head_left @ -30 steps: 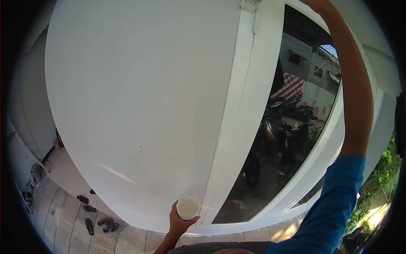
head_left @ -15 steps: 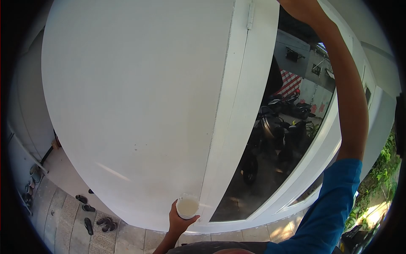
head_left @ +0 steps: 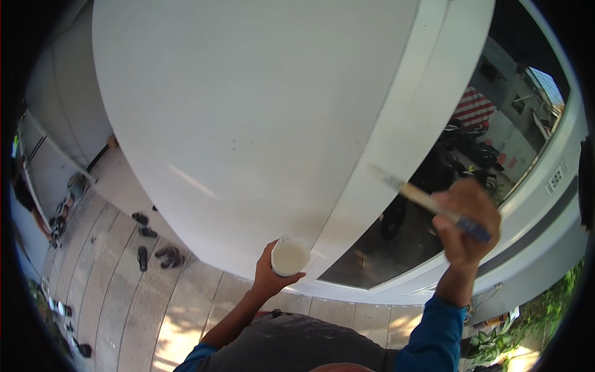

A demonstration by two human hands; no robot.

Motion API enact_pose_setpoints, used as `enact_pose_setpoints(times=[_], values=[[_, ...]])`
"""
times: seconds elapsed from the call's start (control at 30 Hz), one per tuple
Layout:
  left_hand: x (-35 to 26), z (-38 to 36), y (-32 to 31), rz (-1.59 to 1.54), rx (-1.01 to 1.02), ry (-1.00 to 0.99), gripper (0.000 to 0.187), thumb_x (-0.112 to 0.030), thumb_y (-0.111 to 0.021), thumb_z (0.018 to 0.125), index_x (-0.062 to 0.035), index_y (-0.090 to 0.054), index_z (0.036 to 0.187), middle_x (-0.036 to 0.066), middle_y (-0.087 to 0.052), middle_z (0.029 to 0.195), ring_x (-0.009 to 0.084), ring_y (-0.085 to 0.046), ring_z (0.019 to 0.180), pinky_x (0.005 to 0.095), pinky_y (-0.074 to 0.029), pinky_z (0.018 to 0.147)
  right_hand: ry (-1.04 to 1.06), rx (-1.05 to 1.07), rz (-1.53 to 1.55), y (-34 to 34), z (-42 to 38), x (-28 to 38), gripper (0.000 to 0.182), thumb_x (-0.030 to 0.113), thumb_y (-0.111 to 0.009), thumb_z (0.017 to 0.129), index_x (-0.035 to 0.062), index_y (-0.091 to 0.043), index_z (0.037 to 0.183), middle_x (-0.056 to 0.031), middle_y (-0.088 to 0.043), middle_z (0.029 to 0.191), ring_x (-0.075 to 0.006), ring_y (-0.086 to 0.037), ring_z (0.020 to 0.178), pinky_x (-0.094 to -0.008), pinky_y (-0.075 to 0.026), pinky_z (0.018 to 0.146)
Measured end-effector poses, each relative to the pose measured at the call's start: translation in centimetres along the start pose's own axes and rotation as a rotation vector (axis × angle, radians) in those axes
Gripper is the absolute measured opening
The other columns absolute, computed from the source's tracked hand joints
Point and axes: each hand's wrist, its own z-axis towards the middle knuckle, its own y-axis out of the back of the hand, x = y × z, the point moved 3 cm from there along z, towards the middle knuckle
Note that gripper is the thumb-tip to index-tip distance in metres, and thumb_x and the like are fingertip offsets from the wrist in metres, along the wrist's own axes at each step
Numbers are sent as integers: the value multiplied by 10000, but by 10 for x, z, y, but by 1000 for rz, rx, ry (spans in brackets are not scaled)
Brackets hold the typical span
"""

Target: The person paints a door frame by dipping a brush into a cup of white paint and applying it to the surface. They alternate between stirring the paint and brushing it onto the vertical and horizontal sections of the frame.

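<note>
My left hand (head_left: 266, 276) grips a small white tub (head_left: 286, 273) from its left and lower side, low in front of the white wall (head_left: 248, 93). Pale, whitish liquid fills part of the tub. A paintbrush (head_left: 419, 198) is in my right hand (head_left: 468, 223), smeared by motion. Its light handle ends in blue, and its blurred bristles point up and left, overlapping the white door frame (head_left: 365, 186) in this view. The fingers of that hand are wrapped round the handle, over the dark glass pane (head_left: 365, 263).
Several dark sandals (head_left: 143, 257) lie on the tiled floor (head_left: 186, 297) at lower left. More footwear stands by a rail at far left, where part of a person (head_left: 28, 192) shows. Green plants (head_left: 551, 310) grow at lower right. Motorbikes appear in the glass.
My right arm has come down from the top of the door frame, bringing the paintbrush into view. The camera view has shifted; my left hand still grips the tub.
</note>
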Motion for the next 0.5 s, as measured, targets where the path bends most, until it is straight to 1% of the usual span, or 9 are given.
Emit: enact_pose_setpoints(times=[0.07,0.1,0.13,0.2,0.27,0.33,0.4,0.43,0.5], values=[[1,-4,4,26,-36,19,972,-270,-998,621,-21,-486,1409,171,-621,1320,297,-621,1234,416,-501,1037,-238,-54,177,-31,-57,-8,293,94,-856,726,-18,-742,972,-147,-703,815,-224,-643,708,-317,-485,613],[2,-6,7,36,-42,1,986,-274,-1000,619,-20,-481,1418,175,-608,1338,299,-611,1252,414,-494,1046,-377,-93,347,-45,-86,-18,264,116,-831,798,-31,-728,992,-152,-696,856,-206,-646,722,-298,-503,629],[7,-6,11,59,-65,31,986,-274,-1000,619,-20,-481,1418,175,-608,1338,299,-611,1252,414,-494,1046,-387,-83,390,-63,-111,-23,264,116,-831,798,-31,-728,992,-152,-696,856,-206,-646,722,-298,-503,629],[10,-8,12,132,-111,-48,1015,-270,-1000,622,-16,-456,1441,184,-569,1389,309,-581,1294,412,-485,1067,-690,-368,654,-88,-162,-41,312,226,-793,892,-20,-705,1062,-115,-671,851,-189,-608,726,-294,-481,634],[7,-8,11,189,-155,-48,1054,-249,-1001,622,-19,-414,1467,188,-552,1411,313,-567,1312,418,-478,1080,-775,-390,709,-105,-198,-52,310,217,-735,961,-36,-678,1131,-100,-650,850,-187,-611,728,-296,-492,648],[7,-13,3,235,-190,-40,1094,-228,-1002,622,-21,-373,1493,192,-534,1433,318,-554,1329,424,-471,1093,-1059,-541,846,-112,-228,-66,313,199,-678,1005,-69,-653,1166,-97,-621,888,-171,-610,731,-294,-484,664],[4,-8,2,219,-179,-168,1176,-182,-1001,626,-33,-273,1538,198,-514,1455,320,-543,1341,440,-461,1111,-1114,-507,905,-116,-236,-74,332,202,-640,1031,-81,-628,1205,-105,-620,953,-160,-608,740,-296,-472,659],[13,-6,2,242,-146,-199,1311,-197,-1026,570,-31,-185,1563,173,-458,1451,301,-499,1359,448,-447,1118,-1094,-550,952,-115,-229,-75,317,177,-649,1020,-76,-629,1209,-109,-635,948,-164,-624,728,-300,-493,661],[9,2,2,245,-138,-223,1310,-185,-1024,572,-35,-182,1564,173,-465,1447,302,-505,1356,453,-448,1116,-1059,-597,1019,-114,-217,-74,310,162,-688,991,-65,-624,1192,-128,-650,942,-170,-636,715,-313,-516,649]])
